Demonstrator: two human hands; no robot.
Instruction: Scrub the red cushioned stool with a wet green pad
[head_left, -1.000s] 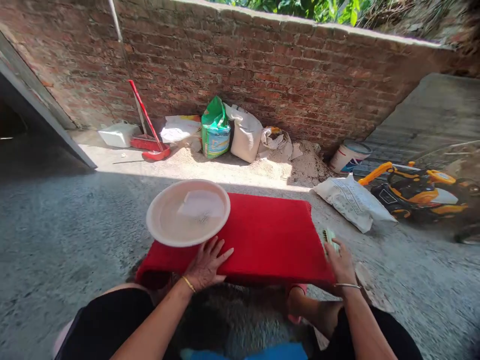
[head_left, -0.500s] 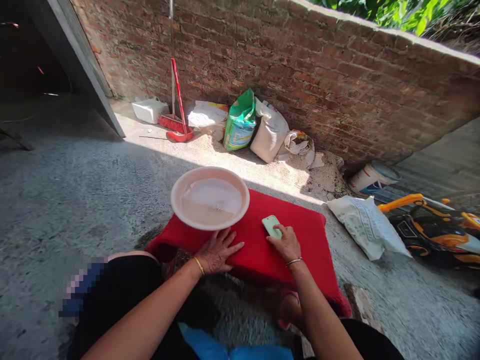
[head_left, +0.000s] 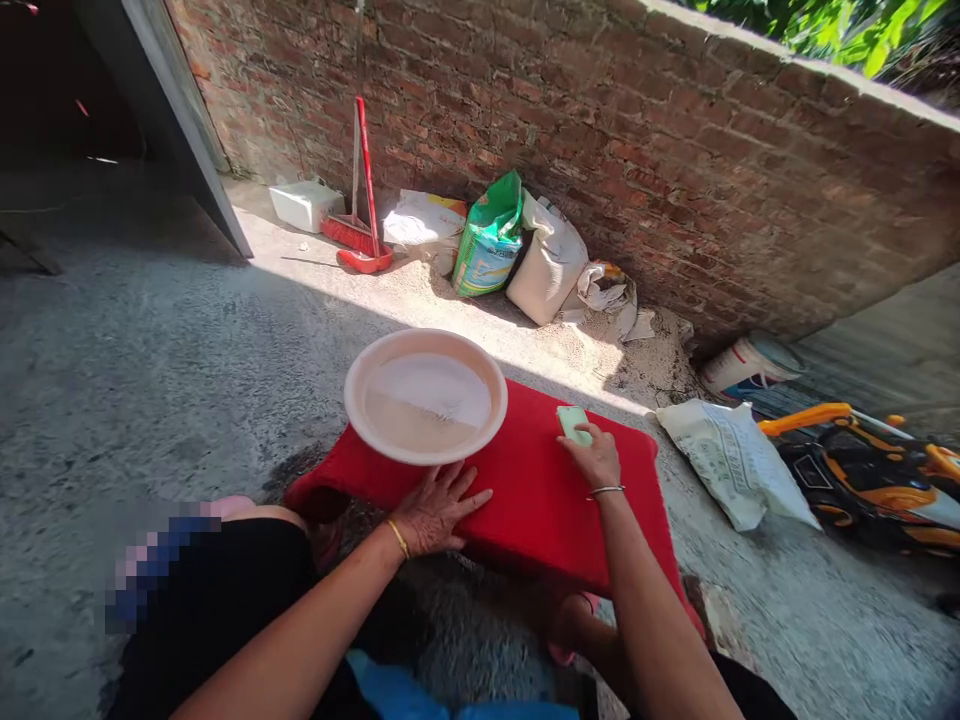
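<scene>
Green brush, one o'clock on the red cloth: right hand pinches its near end; left hand flat, fingers spread. I'd judge it light, stiff (slippery if wet): hold its sides.

1. Left hand palm down, fingers spread, pointing far and right;
2. left forearm bare, slanting in from the near left;
3. right hand farther out, fingers curled in a grip;
4. right forearm bare, reaching far and leftward from the near right.
</scene>
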